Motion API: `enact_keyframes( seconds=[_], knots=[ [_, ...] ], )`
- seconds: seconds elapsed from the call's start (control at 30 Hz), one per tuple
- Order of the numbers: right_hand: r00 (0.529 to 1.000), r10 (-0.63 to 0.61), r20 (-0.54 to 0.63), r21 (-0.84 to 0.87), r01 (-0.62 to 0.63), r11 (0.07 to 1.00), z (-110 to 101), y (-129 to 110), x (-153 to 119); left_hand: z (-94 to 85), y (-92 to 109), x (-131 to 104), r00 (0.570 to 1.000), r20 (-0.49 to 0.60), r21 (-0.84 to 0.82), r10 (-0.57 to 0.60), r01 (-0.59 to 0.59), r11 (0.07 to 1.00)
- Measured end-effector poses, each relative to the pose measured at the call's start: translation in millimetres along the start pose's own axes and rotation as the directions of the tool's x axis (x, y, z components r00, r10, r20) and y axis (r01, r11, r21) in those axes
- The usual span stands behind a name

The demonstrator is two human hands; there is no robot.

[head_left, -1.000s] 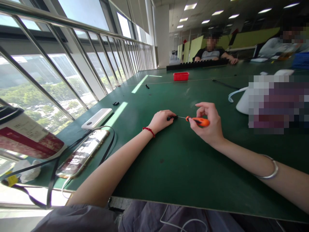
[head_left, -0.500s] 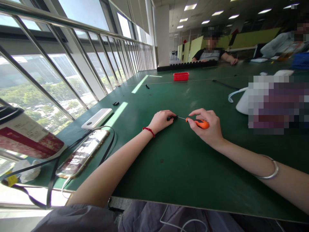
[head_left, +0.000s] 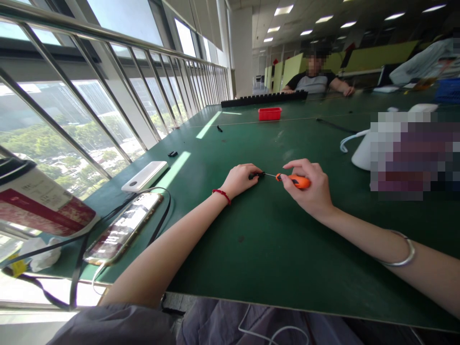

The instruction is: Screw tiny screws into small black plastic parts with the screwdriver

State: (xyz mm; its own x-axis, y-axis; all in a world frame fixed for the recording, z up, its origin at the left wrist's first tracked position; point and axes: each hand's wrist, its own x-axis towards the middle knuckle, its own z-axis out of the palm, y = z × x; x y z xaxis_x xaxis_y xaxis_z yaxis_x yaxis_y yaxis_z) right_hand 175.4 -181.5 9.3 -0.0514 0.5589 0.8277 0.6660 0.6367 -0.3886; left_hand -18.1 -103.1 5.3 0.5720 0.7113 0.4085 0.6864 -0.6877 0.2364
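Note:
My left hand [head_left: 241,180], with a red cord at its wrist, pinches a small black part [head_left: 256,176] against the green table [head_left: 230,249]. An orange and black screwdriver [head_left: 300,182] lies in the grip of my right hand [head_left: 313,189]. Its thin shaft points left, and the tip meets the black part or sits right beside it; which one is too small to tell. The right index finger is lifted off the handle.
At the left are a phone [head_left: 125,230] with cables, a white power bank [head_left: 144,176] and a large paper cup [head_left: 43,201]. A red tray [head_left: 269,114] and a long black strip [head_left: 264,98] lie farther back. Across the table sits a person [head_left: 312,79].
My right thumb and fingers have shifted slightly on the screwdriver handle. The long black strip at the back has slid left. My left hand has stayed in place.

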Motion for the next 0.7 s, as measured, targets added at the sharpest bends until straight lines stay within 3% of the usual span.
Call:
enact_keyframes(
  seconds=[0.1, 0.3, 0.53, 0.7],
  knots=[
    [0.999, 0.033, -0.043, 0.030, -0.032, 0.999, -0.4, 0.7, 1.1, 0.0, -0.1, 0.0, 1.000, 0.000, 0.003, -0.003, 0.003, 1.000],
    [0.998, 0.013, 0.060, 0.026, -0.014, 1.000, -0.5, 0.0, 1.0, 0.6, -1.2, 0.3, 1.000, 0.008, 0.007, 0.000, 0.000, 1.000],
    [0.999, 0.038, -0.033, 0.043, -0.036, 0.998, -0.5, 2.4, 1.1, 0.1, -0.6, 0.5, 1.000, 0.005, -0.002, -0.007, 0.007, 1.000],
    [0.999, 0.029, 0.034, -0.021, -0.028, 0.999, -0.5, 1.7, 1.3, -0.4, 0.1, 0.2, 1.000, 0.017, 0.001, -0.013, 0.013, 1.000]
  ],
)
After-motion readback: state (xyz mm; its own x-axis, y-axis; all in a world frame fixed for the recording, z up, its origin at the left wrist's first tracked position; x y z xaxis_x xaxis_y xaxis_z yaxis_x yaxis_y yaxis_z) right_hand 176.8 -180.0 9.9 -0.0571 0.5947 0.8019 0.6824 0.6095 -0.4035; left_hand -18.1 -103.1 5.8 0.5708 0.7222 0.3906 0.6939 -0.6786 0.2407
